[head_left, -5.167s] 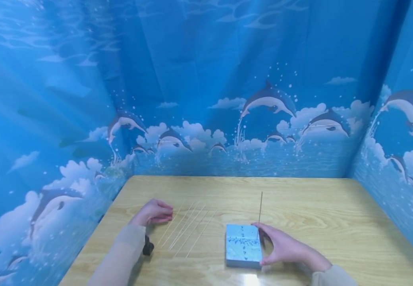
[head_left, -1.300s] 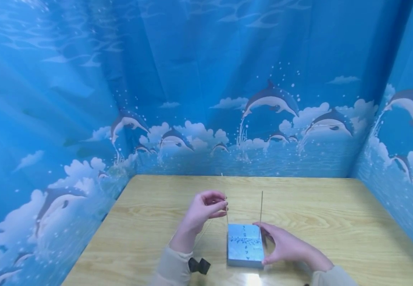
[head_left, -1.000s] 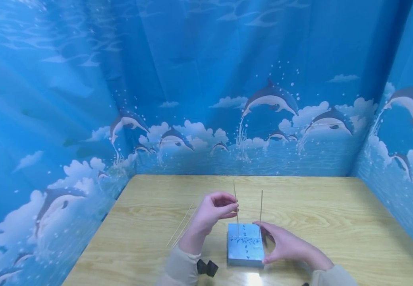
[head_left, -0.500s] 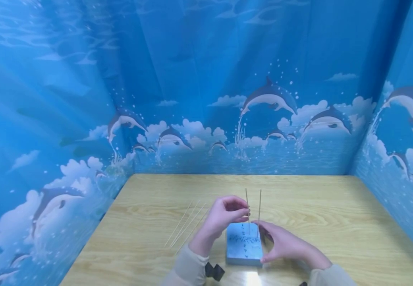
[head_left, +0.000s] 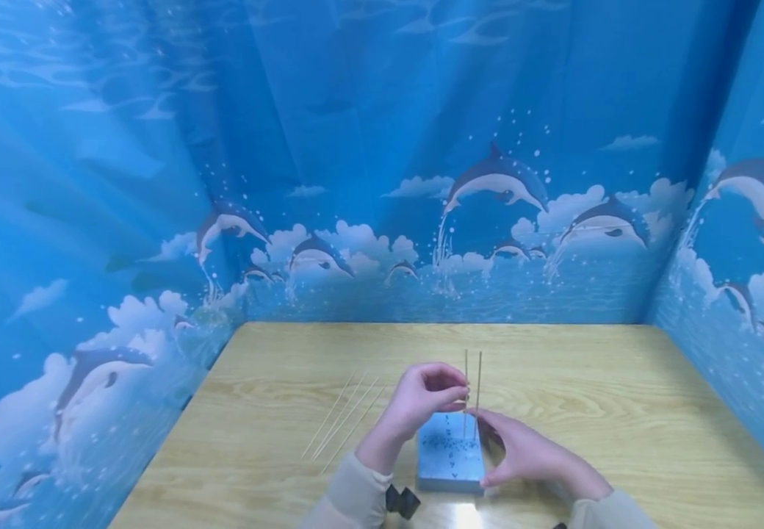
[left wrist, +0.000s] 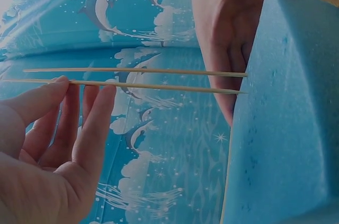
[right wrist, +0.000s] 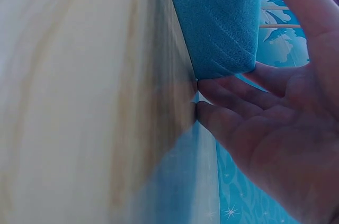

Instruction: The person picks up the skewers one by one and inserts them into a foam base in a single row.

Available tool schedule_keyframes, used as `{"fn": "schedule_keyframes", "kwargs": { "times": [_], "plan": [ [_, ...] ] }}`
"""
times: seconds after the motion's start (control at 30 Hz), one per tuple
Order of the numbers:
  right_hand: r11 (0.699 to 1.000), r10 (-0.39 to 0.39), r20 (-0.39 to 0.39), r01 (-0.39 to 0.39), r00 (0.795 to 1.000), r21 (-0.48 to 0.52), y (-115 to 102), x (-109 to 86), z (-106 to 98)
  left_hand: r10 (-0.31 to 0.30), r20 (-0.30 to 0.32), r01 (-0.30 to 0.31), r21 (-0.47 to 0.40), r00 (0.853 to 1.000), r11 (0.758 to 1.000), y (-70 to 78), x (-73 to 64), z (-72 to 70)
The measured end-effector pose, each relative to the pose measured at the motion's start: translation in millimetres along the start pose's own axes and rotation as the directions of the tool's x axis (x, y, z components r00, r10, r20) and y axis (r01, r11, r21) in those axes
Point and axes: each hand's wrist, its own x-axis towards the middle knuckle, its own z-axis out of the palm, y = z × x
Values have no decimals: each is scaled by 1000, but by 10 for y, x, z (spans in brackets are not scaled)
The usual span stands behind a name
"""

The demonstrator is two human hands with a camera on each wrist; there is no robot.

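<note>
My left hand pinches a thin wooden skewer between thumb and fingertips, upright over the blue foam block. The skewer's pointed lower end meets the block's top; I cannot tell how deep it sits. Just right of it, a second skewer stands upright in the block. My right hand grips the block's right side, thumb at the near corner and fingers at the far one. In the right wrist view, fingertips touch the block's lower edge by the table. Dark specks form a cross on the block's top.
Several loose skewers lie slanted on the wood-grain table, left of the block and partly behind my left forearm. Blue dolphin-print curtains enclose the table's back and sides. A black strap piece sits at my left wrist.
From beside the loose skewers, my left hand picked one up and carried it right to the block. Lately it shifted slightly right, closer to the standing skewer. My right hand stayed on the block.
</note>
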Motion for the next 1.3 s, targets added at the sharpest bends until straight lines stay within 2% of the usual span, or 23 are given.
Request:
{"fn": "schedule_keyframes", "kwargs": {
  "times": [0.17,0.67,1.3],
  "plan": [
    [1000,-15,-5,15,1000,-3,-6,3,-4,-3,-6,3,14,1000,1000,-7,8,10],
    [1000,8,9,-8,1000,14,-11,5,2,-27,-16,28,45,1000,999,-74,19,29],
    [1000,-10,-7,10,1000,-2,-17,-10,4,-39,-10,39,15,999,999,-141,30,37]
  ]
}}
